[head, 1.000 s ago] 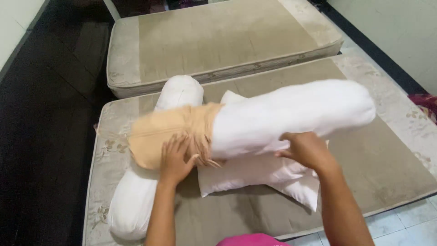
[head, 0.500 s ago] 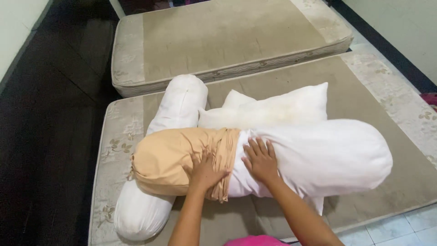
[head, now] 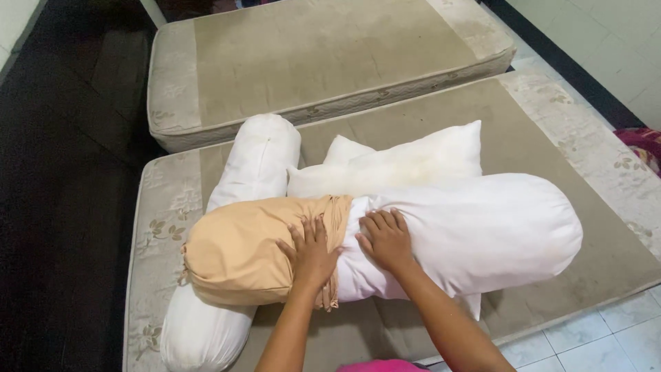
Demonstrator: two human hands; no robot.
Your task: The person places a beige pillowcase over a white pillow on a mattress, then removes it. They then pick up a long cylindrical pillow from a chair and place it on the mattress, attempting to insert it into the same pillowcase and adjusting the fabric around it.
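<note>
A long white bolster (head: 475,234) lies across the near mattress (head: 551,138), its left end inside a tan cover (head: 234,251). My left hand (head: 311,253) presses on the bunched edge of the tan cover. Beside it, my right hand (head: 387,238) rests flat on the bare white part of the bolster, fingers spread. A second white bolster (head: 237,186) lies underneath, running from near to far. A white pillow (head: 406,162) sits behind the covered bolster.
A second bare mattress (head: 323,55) lies farther back. Dark floor (head: 62,172) is on the left, white tiles (head: 606,337) on the near right. A red patterned cloth (head: 644,145) shows at the right edge.
The bolster has been laid down flatter across the mattress. My right hand moved left from its underside to its top, close to my left hand at the cover's edge.
</note>
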